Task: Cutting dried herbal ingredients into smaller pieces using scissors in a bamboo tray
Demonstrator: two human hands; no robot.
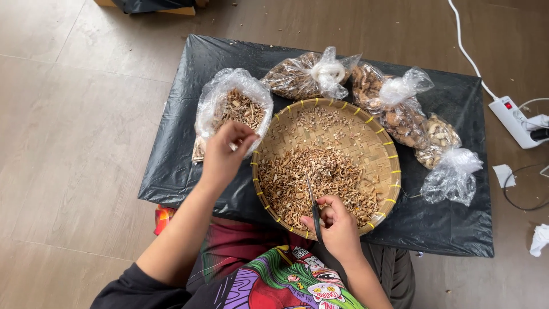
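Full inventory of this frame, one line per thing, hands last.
woven bamboo tray: 1, tan with yellow rim ties, centre of the sheet
chopped dried pieces: 1 heap, brown, in the tray
open plastic bag: 1, clear, brown dried pieces inside, left of the tray
tied plastic bags: about 4, clear, brown and pale dried contents, behind and right of the tray
plastic sheet: 1, black, on the floor
scissors: 1, dark, over the tray's near side
power strip: 1, white, floor at right
crumpled tissue: 1, white, right edge
left hand: at the open bag's mouth
right hand: holding the scissors
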